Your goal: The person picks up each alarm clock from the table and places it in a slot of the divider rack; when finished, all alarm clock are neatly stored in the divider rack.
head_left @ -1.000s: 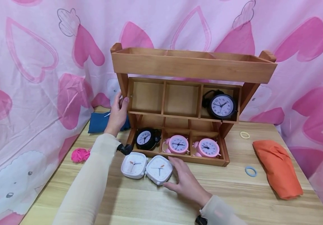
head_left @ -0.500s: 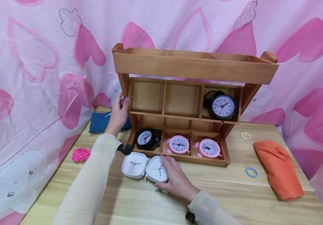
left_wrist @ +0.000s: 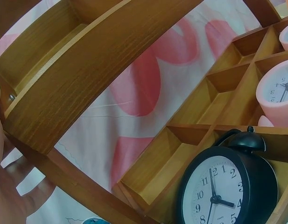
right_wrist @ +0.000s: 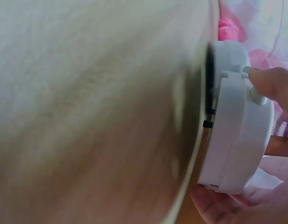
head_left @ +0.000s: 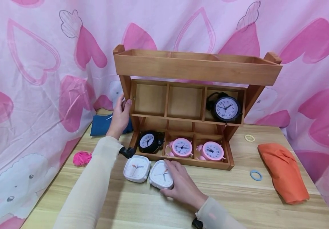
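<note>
Two white square alarm clocks lie on the wooden table in front of a wooden shelf (head_left: 196,68). My right hand (head_left: 178,182) grips the right white clock (head_left: 160,176), fingers curled round its right edge. In the right wrist view that clock (right_wrist: 237,121) is tipped up on edge, with a fingertip (right_wrist: 270,81) on its back. The other white clock (head_left: 136,168) lies beside it, touching it. My left hand (head_left: 122,109) holds the shelf's left upright. In the left wrist view only a sliver of that hand shows beside the shelf frame (left_wrist: 87,84).
The shelf holds a black clock (head_left: 227,108) in its middle row. Below stand another black clock (head_left: 148,141) and two pink clocks (head_left: 181,147). An orange cloth (head_left: 283,171), blue ring (head_left: 255,175) and yellow ring (head_left: 249,137) lie right. A blue cloth (head_left: 100,124) and pink ball (head_left: 82,157) lie left.
My right hand slid left onto the right white clock and curled round it; the clock has turned and tipped slightly. The left hand has stayed on the shelf upright.
</note>
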`<state>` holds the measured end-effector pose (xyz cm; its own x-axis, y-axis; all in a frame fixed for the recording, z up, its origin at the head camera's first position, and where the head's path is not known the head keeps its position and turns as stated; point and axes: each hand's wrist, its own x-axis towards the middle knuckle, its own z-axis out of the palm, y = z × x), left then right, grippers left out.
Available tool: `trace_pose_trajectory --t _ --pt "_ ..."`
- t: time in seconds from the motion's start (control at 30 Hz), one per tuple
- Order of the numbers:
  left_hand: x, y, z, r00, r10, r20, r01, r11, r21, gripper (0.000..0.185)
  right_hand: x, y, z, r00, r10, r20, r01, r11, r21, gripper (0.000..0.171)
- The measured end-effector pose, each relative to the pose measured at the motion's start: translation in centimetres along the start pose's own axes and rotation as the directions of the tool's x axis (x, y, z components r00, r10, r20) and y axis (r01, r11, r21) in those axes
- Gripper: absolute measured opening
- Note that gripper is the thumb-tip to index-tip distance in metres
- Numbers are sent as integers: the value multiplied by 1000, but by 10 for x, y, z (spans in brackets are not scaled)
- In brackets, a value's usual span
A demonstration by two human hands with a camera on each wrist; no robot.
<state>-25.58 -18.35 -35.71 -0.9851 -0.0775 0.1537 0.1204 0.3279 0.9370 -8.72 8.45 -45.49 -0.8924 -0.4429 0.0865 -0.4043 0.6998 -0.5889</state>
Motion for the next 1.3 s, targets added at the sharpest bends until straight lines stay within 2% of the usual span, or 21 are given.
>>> trace_pose_trajectory --t 0.1,0.27,0.47,0.63,0.8,0.93,1.17,1.3 --pt "0 0 0 1000 0 0 0 1000 4 66 -5 -5 -14 999 10 -34 -10 1000 19 105" --pt "-1 0 1 1000 3 -1 -3 1000 -1 64 -6 -14 -45 990 12 -138 -10 1000 14 98" --pt "-1 0 0 1000 -3 -3 3 1000 1 65 -3 -23 -80 953 -89 -289 85 996 -26 85" --pt "-1 -1 1 1000 -2 -8 2 1000 8 66 5 -28 -106 922 -157 -354 143 988 -65 80" --pt "-1 -2 1 1000 -3 -9 3 1000 12 69 22 -32 -133 888 -215 -405 184 976 -115 78" --pt "1 -1 0 1000 5 -6 -5 1000 5 68 42 -35 -156 864 -236 -444 206 972 -117 76" --pt "0 0 -1 1000 18 5 -17 1000 -4 64 75 -36 -187 854 -231 -467 174 971 -162 74" --pt "0 2 -1 1000 -4 14 4 1000 -17 63 92 -30 -193 863 -231 -449 157 968 -195 72"
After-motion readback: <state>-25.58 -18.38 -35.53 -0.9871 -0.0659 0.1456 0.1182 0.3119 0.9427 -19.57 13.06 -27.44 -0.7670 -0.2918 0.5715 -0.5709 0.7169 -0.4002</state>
